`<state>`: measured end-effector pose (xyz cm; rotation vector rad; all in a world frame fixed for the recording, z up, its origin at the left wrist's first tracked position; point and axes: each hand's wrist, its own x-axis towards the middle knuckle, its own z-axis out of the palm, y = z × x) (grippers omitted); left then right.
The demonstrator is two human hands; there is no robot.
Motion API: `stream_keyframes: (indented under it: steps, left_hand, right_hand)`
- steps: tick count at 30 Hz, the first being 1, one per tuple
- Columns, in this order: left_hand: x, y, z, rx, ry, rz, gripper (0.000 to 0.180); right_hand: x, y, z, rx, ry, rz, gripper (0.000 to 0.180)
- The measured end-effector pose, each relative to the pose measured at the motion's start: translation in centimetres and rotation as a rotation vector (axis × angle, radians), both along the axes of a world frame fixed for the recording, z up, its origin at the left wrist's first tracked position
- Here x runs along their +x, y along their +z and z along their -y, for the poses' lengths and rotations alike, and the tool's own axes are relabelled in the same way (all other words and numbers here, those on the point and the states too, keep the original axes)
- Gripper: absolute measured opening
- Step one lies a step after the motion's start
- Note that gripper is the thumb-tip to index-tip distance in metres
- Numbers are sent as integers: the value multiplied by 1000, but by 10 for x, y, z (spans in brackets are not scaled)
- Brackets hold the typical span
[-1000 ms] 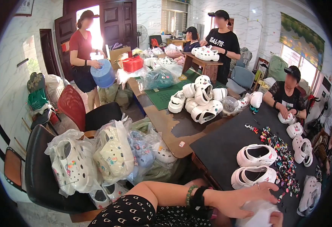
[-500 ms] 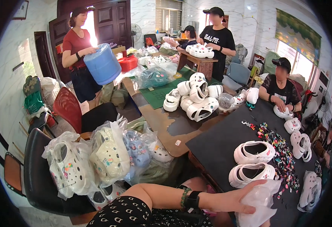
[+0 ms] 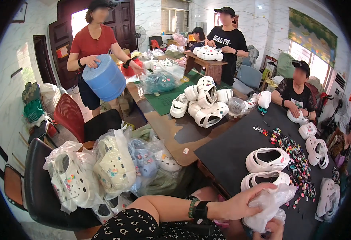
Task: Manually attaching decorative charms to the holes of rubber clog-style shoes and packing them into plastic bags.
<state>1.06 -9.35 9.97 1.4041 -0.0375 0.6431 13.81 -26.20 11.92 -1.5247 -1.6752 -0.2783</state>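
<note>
My left hand [image 3: 241,203] is closed on a crumpled clear plastic bag [image 3: 277,197] at the front edge of the black table. Low in the picture, the fingers of my right hand [image 3: 276,231] grip the bag's lower part. Whether anything is inside the bag, I cannot tell. Just beyond it sit two white clogs, the farther clog [image 3: 253,164] with a charm near its toe and the nearer clog [image 3: 247,185] partly covered by my left hand. To their right spreads a heap of small coloured shoe charms [image 3: 297,170].
Bagged clogs [image 3: 114,164] crowd a black chair at left. More white clogs [image 3: 207,98] are piled on the middle table. A bagged white pair [image 3: 328,198] lies at the right edge. One person holds a blue tub [image 3: 104,78]; others handle clogs across the tables.
My right hand has come into view on the bag, and the bag has bunched up. The person with the blue tub has come closer and stretched one arm toward the middle table.
</note>
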Motion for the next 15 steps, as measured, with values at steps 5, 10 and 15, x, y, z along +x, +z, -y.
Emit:
stream_keyframes:
  steps: [5,10,15]
  left_hand:
    - [-4,6,6,73,-11,11,77]
    - [-9,16,11,642,66,204,23]
    - [-11,11,15,950,123,193,22]
  right_hand:
    - [1,10,-15,245,-95,140,82]
    - [-2,11,-14,-17,-50,14,62]
    - [-4,8,-12,-33,-42,-8,30]
